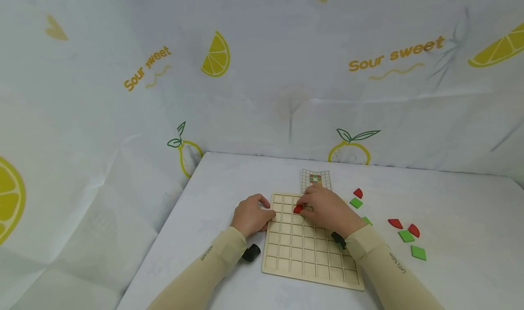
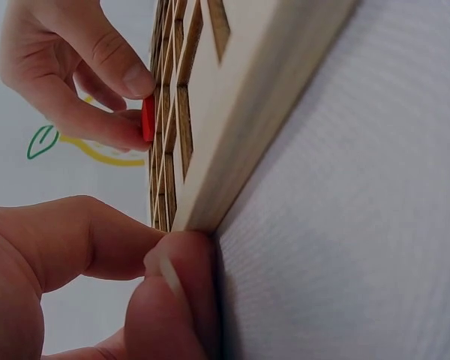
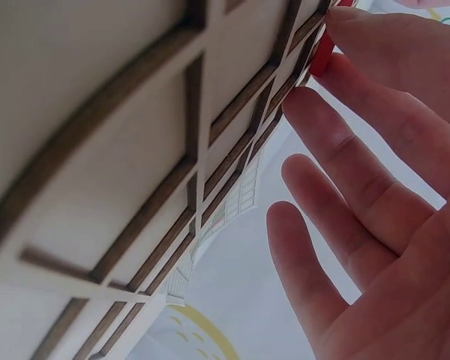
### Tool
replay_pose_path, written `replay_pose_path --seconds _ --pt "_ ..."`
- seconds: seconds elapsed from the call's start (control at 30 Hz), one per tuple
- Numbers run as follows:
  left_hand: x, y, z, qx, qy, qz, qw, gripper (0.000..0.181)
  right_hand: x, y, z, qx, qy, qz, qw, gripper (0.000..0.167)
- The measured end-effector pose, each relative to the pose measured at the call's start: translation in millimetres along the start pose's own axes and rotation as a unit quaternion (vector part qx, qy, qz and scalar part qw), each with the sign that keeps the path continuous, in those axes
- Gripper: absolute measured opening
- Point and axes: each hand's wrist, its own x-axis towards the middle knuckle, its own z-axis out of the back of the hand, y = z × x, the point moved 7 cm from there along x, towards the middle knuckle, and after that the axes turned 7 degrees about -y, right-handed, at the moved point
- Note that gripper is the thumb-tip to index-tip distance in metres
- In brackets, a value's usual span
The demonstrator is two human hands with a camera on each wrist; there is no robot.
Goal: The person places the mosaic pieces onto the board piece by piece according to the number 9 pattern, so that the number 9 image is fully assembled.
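Observation:
A pale wooden grid board (image 1: 303, 256) lies on the white table. My right hand (image 1: 329, 210) reaches over its far part and pinches a red quarter-circle piece (image 1: 298, 209) between thumb and forefinger, down at a grid square. The right wrist view shows the other fingers of that hand spread, off the red piece (image 3: 322, 58). At the board's left edge, my left hand (image 1: 252, 215) holds the rim with its thumb and fingers, which meet at the edge in the left wrist view. Just beyond the board lies a printed pattern card (image 1: 326, 178), partly covered by the right hand.
To the right lie loose red quarter-circles (image 1: 395, 223) and green squares (image 1: 418, 252), several in all. One green square (image 1: 366, 221) is partly hidden by the right forearm. A white curtain with lemon prints (image 1: 262, 73) hangs behind the table.

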Motion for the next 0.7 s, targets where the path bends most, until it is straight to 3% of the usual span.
replay_pose_path --seconds 0.7 --pt "0.6 0.5 -1.3 0.002 -0.001 0.000 1.0000 0.018 -0.5 0.4 0.4 0.008 0.007 -0.007 0.9999 0.014"
